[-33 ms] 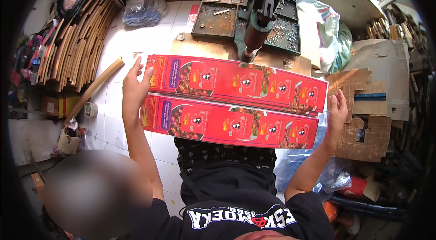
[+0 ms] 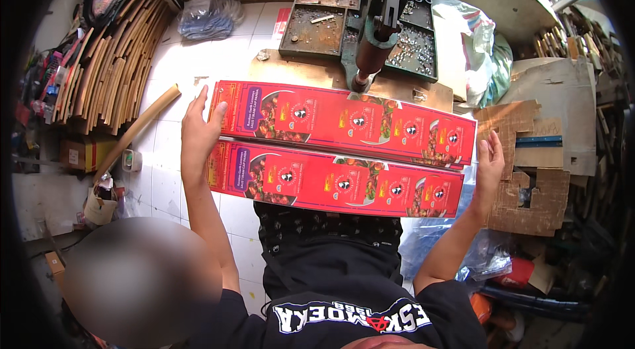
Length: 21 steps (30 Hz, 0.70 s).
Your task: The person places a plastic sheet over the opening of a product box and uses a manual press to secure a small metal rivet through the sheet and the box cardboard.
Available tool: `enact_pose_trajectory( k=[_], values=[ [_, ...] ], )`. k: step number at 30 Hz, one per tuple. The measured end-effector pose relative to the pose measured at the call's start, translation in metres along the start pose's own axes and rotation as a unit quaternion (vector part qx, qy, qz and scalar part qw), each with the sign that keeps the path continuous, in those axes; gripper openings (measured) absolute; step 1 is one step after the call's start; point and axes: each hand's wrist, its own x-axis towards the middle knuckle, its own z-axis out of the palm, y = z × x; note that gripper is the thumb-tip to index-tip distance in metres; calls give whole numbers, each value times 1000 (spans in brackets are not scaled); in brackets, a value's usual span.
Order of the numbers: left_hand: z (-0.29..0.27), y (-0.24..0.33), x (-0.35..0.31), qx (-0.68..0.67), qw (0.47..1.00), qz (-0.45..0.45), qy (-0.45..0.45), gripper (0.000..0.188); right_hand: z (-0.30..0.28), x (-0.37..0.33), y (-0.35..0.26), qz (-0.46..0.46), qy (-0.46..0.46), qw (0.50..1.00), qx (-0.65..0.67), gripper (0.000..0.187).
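Note:
Two long red printed panels (image 2: pixel 317 174) with food pictures lie side by side in front of me, a narrow gap between them. At the left end of the far panel (image 2: pixel 324 110), my left hand (image 2: pixel 200 134) rests along the edge, fingers stretched upward and thumb apart, by the panel's corner. My right hand (image 2: pixel 488 162) stands just beyond the right ends, its fingers extended and slightly curled; whether it touches the panels I cannot tell. The dark post of a bench press (image 2: pixel 372 58) comes down at the far panel's back edge.
Behind the panels sits a green compartment tray (image 2: pixel 317 26) of small metal parts. Stacked cardboard sheets (image 2: pixel 119 61) stand at the left, near a cardboard tube (image 2: pixel 139 127). Cut cardboard (image 2: pixel 536 197) lies at the right. A blurred round shape (image 2: pixel 142 283) covers the lower left.
My left hand has shifted slightly right and downward against the panels' left end. The far panel has moved slightly left. My right hand has hardly moved.

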Motion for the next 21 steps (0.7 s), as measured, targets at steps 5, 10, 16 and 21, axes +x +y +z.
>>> enact_pose_trajectory(
  k=[5,10,16,21],
  values=[
    [20,-15,-29,2,999,28,-15,65,-1,-27,21,7,-33,993,-109,62],
    [28,-20,-35,31,997,68,-9,69,10,-45,17,-42,-93,978,-181,68],
    [25,-11,-29,17,999,35,-28,70,19,-42,19,-56,-69,979,-181,68],
    [21,-30,-34,74,995,64,-15,70,13,-48,30,-37,-50,995,-82,62]
  ],
)
